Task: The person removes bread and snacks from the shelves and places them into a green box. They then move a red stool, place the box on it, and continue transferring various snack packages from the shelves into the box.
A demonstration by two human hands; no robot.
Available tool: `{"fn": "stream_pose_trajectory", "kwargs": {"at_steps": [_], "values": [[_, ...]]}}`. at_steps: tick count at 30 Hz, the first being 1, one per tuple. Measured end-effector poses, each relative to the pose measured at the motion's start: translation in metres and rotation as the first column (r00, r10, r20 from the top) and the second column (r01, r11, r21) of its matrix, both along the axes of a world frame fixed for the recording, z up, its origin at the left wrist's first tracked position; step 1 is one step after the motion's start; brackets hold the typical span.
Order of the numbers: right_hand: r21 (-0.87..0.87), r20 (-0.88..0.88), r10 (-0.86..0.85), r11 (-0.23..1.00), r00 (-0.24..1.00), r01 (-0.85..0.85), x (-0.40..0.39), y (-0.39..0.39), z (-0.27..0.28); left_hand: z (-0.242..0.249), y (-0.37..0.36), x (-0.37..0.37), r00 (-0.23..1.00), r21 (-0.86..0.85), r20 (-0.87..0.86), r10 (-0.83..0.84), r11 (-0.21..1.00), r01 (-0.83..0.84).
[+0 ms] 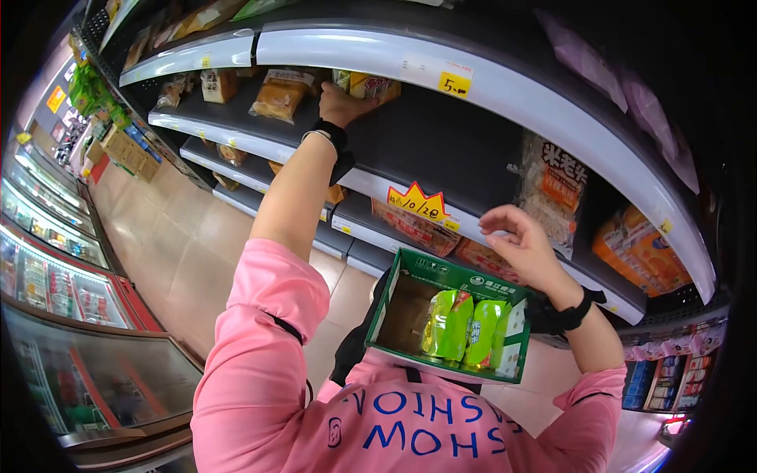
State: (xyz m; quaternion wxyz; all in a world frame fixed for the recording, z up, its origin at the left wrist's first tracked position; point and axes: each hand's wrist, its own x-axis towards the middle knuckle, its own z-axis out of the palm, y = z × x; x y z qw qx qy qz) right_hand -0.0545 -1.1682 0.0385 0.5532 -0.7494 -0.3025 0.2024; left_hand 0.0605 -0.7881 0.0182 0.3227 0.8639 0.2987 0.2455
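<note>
My left hand [343,105] reaches onto the shelf and grips a yellow-and-green package [369,85]; its fingers partly hide it. To its left lies a clear bag of golden-brown bread [282,94], with a white-labelled loaf [218,85] farther along. My right hand [520,246] hovers in front of the shelf edge with fingers bent and apart, holding nothing visible. Below it, against my body, sits a green cardboard box [384,329], open at the top. Two bright green packets, the left one [447,325] and the right one [484,335], stand in its right part.
A price strip with a yellow tag [455,83] runs above my hands. A crown-shaped price sign [423,206] hangs on the lower shelf edge. Bagged snacks [550,189] and an orange package [643,252] are on the right. Glass-fronted freezers [102,386] line the left of the aisle.
</note>
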Motion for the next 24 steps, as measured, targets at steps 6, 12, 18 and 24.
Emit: {"fn": "stream_pose_trajectory", "kwargs": {"at_steps": [6,12,18,24], "values": [[-0.06,-0.016,-0.028,0.998,1.0,0.027,-0.017,-0.026,0.001,-0.015,0.032,0.007,0.946,-0.066,0.074,-0.317,0.944,0.322],[-0.044,-0.063,-0.041,0.998,0.997,0.038,-0.021,-0.039,0.001,-0.007,0.04,0.002,0.944,0.053,-0.017,-0.33,0.942,0.33],[-0.073,-0.109,0.009,0.997,0.994,-0.017,-0.029,-0.045,-0.001,0.02,0.019,0.001,0.926,0.07,-0.282,-0.25,0.958,0.279],[-0.345,0.107,0.295,0.907,0.949,-0.243,-0.038,-0.045,0.001,0.018,0.014,0.004,0.937,0.153,-0.262,-0.231,0.949,0.276]]}}
